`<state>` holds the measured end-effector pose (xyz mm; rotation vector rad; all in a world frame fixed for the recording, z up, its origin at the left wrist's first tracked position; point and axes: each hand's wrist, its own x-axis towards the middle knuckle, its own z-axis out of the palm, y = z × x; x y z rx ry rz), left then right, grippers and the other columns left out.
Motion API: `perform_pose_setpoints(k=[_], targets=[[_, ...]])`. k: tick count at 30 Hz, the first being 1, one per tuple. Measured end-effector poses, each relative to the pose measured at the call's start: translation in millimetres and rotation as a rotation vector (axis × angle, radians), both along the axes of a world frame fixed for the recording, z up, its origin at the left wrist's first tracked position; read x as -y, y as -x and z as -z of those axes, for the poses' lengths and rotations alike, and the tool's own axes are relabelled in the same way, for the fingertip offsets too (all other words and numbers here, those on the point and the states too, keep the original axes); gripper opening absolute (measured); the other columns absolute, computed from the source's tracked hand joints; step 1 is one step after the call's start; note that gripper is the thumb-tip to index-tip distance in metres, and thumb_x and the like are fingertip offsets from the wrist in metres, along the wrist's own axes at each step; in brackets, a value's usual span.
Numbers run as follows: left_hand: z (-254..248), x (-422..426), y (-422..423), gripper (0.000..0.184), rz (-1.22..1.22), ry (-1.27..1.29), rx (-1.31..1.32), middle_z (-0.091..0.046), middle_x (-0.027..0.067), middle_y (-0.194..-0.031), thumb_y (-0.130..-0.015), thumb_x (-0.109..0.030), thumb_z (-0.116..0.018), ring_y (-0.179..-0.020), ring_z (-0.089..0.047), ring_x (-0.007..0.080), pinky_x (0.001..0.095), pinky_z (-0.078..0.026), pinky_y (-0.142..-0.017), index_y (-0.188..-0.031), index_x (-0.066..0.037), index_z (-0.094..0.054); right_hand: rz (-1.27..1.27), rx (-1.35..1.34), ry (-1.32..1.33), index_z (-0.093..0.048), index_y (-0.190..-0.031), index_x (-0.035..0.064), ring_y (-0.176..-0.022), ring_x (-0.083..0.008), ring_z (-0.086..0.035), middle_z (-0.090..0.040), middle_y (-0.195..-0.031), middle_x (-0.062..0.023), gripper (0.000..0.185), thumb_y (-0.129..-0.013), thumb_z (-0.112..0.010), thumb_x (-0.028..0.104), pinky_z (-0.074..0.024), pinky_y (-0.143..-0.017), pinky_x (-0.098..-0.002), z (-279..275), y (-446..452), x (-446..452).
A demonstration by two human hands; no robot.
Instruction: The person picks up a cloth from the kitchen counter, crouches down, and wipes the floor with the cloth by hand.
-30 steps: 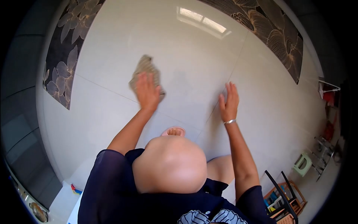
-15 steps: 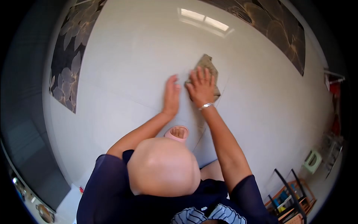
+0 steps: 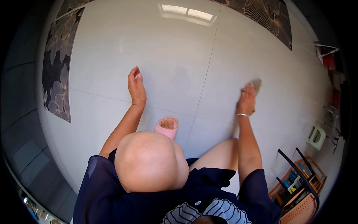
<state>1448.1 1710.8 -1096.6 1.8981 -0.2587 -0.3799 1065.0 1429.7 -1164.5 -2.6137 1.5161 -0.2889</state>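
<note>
A crumpled olive-brown cloth (image 3: 257,86) is on the glossy pale tiled floor (image 3: 167,74), right of the middle. My right hand (image 3: 247,100), with a silver bracelet at the wrist, presses on it with the fingers bent over it. Much of the cloth is hidden under that hand. On the left, my left hand (image 3: 137,89) hovers above or just over the floor, loosely curled and holding nothing. Between the two arms, my foot in a pink slipper (image 3: 166,127) rests on the tiles, below my bent knee.
Dark flower-patterned panels border the floor at the left (image 3: 57,86) and upper right (image 3: 270,20). Toward the lower right stand a chair with black bars (image 3: 300,175) and a pale green stool (image 3: 317,137). A metal-framed rack (image 3: 328,48) is at the right edge.
My right hand has swept the cloth to the right, and the cloth now looks more bunched. My left hand has moved left, away from it. The camera view has shifted slightly.
</note>
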Motion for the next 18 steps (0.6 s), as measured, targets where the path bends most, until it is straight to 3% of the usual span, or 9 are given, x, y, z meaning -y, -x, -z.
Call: perform_pose_setpoints(k=[2, 4, 6, 9, 10, 11, 12, 16, 18], targets=[[2.6, -5.3, 0.3, 0.037, 0.007, 0.022, -0.011, -0.053, 0.0133, -0.134, -0.102, -0.018, -0.045, -0.126, -0.050, 0.0224, 0.0344, -0.039, -0.106, -0.135, -0.002, -0.049, 0.134, -0.004, 0.090, -0.063, -0.125, 0.0081, -0.117, -0.0326, -0.055, -0.054, -0.134, -0.0159, 0.033, -0.094, -0.051, 0.006, -0.0451, -0.102, -0.0408, -8.4, 49.0, 20.0], [11.7, -13.4, 0.7, 0.032, 0.002, 0.073, -0.006, -0.057, 0.0113, -0.128, -0.100, -0.016, -0.050, -0.118, -0.055, 0.0204, 0.0334, -0.043, -0.100, -0.128, -0.002, -0.053, 0.601, 0.333, -0.263, -0.064, -0.120, 0.0049, -0.084, -0.0198, -0.063, -0.058, -0.112, -0.0105, 0.028, -0.097, -0.048, 0.005, -0.0558, -0.066, -0.0308, -36.1, 58.6, 36.6], [20.9, -18.6, 8.0, 0.028, 0.037, 0.060, 0.025, -0.058, 0.0104, -0.124, -0.099, -0.014, -0.052, -0.112, -0.057, 0.0196, 0.0326, -0.045, -0.095, -0.124, -0.002, -0.055, 0.521, 0.450, -0.219, -0.064, -0.119, 0.0047, -0.074, -0.0160, -0.062, -0.058, -0.112, -0.0098, 0.027, -0.098, -0.047, 0.006, -0.0524, -0.054, -0.0288, -72.2, 25.8, 27.6], [-9.1, -14.8, 33.5, 0.018, 0.181, 0.036, 0.096, -0.059, 0.0088, -0.107, -0.095, -0.007, -0.057, -0.097, -0.057, 0.0179, 0.0305, -0.048, -0.085, -0.112, -0.002, -0.058, 0.221, 0.588, -0.319, -0.064, -0.120, 0.0060, -0.075, -0.0150, -0.060, -0.057, -0.115, -0.0094, 0.028, -0.097, -0.048, 0.006, -0.0501, -0.051, -0.0269, -100.3, -54.0, -14.8], [-21.7, -11.7, 42.0, 0.018, 0.250, 0.087, 0.114, -0.058, 0.0101, -0.105, -0.092, -0.005, -0.059, -0.096, -0.057, 0.0199, 0.0317, -0.048, -0.084, -0.110, -0.002, -0.058, -0.155, 0.534, 0.066, -0.064, -0.122, 0.0083, -0.085, -0.0165, -0.061, -0.057, -0.120, -0.0102, 0.030, -0.097, -0.048, 0.007, -0.0531, -0.063, -0.0279, -72.1, -71.5, -20.5], [-32.4, -9.7, 47.8, 0.020, 0.329, 0.083, 0.181, -0.057, 0.0119, -0.106, -0.090, -0.004, -0.059, -0.096, -0.057, 0.0238, 0.0324, -0.048, -0.085, -0.110, -0.002, -0.058, -0.050, 0.542, -0.260, -0.063, -0.124, 0.0107, -0.102, -0.0214, -0.060, -0.055, -0.127, -0.0123, 0.031, -0.096, -0.049, 0.007, -0.0522, -0.083, -0.0329, -97.4, -113.2, -55.9], [-41.8, -8.9, 51.2, 0.021, 0.408, 0.055, 0.250, -0.057, 0.0133, -0.109, -0.090, -0.004, -0.059, -0.101, -0.058, 0.0278, 0.0351, -0.048, -0.089, -0.111, -0.002, -0.058, -0.176, 0.541, -0.238, -0.062, -0.125, 0.0113, -0.117, -0.0262, -0.056, -0.053, -0.132, -0.0138, 0.032, -0.097, -0.050, 0.011, -0.0455, -0.099, -0.0380, -93.1, -143.7, -78.9], [-45.0, -4.0, 41.4, 0.030, 0.444, 0.020, 0.333, -0.052, 0.0171, -0.128, -0.094, -0.011, -0.056, -0.120, -0.050, 0.0330, 0.0417, -0.041, -0.102, -0.122, -0.002, -0.054, -0.446, 0.638, -0.626, -0.050, -0.138, 0.0108, -0.133, -0.0359, -0.044, -0.045, -0.145, -0.0168, 0.042, -0.098, -0.051, 0.021, -0.0375, -0.109, -0.0433, -104.4, -250.8, -152.8], [-24.7, -5.6, 32.4, 0.035, 0.428, -0.032, 0.346, -0.048, 0.0185, -0.136, -0.095, -0.014, -0.055, -0.128, -0.046, 0.0346, 0.0440, -0.038, -0.107, -0.127, -0.002, -0.052, -0.464, 0.588, -0.625, -0.050, -0.138, 0.0086, -0.132, -0.0368, -0.044, -0.044, -0.146, -0.0174, 0.043, -0.096, -0.052, 0.019, -0.0374, -0.109, -0.0433, -104.9, -274.1, -164.5]])
